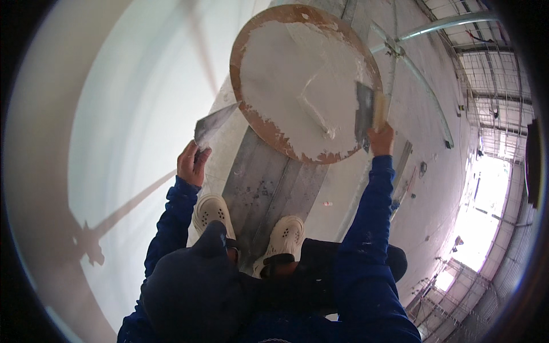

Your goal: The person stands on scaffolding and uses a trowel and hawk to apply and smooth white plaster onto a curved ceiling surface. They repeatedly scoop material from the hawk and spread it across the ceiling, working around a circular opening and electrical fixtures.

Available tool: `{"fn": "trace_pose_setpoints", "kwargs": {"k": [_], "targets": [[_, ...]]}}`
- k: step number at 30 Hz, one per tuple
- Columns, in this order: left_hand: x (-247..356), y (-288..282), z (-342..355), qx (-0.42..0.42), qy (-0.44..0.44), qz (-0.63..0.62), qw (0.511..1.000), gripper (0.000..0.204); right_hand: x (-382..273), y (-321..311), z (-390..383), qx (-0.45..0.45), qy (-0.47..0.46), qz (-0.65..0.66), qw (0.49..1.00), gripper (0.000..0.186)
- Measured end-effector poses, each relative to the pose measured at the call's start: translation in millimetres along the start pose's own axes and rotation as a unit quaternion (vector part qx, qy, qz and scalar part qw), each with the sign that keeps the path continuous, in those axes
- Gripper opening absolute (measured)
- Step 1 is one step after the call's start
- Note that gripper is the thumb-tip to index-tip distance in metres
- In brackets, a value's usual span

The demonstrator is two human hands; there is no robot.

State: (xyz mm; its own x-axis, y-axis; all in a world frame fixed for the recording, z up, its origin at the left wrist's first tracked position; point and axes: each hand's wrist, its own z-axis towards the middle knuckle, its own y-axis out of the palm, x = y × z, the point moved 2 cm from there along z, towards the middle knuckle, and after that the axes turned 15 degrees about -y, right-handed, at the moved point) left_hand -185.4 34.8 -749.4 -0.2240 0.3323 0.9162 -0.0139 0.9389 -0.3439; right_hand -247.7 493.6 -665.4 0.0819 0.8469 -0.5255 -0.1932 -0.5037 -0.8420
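Note:
My left hand [193, 164] is closed round the handle of a putty knife [213, 124]; the wide metal blade points up and right, its tip by the left rim of a round brown board [257, 121]. White plaster [280, 74] covers most of that board, with a raised ridge near the middle and ragged edges. At the board's right side my right hand [381, 140] grips a plastering trowel [365, 114] by its light handle. The trowel's dark flat blade stands on edge against the plaster, and its underside is hidden.
Grey metal planks [269, 186] lie under the board and my cream clogs [286, 234]. A pale curved wall [131, 114] rises close on the left. Crossed metal tubes [394, 47] stand at the upper right, above a floor far below.

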Motion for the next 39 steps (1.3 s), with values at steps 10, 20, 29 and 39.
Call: {"fn": "trace_pose_setpoints", "kwargs": {"k": [10,20,29,39], "targets": [[12,27,21,-0.04,0.0,-0.047,0.998,0.028,-23,97,-76,-0.236,-0.128,-0.186,0.945,0.061],[31,39,10,-0.21,-0.114,-0.227,0.944,0.033,-4,64,-74,-0.225,0.011,0.111,0.968,0.022],[51,33,-6,-0.407,-0.15,-0.259,0.863,0.029,-92,17,-56,0.092,-0.061,0.673,0.731,0.05],[101,26,6,-0.39,-0.076,-0.242,0.885,0.03,-183,1,-63,0.005,-0.304,0.524,0.796,0.023]]}}
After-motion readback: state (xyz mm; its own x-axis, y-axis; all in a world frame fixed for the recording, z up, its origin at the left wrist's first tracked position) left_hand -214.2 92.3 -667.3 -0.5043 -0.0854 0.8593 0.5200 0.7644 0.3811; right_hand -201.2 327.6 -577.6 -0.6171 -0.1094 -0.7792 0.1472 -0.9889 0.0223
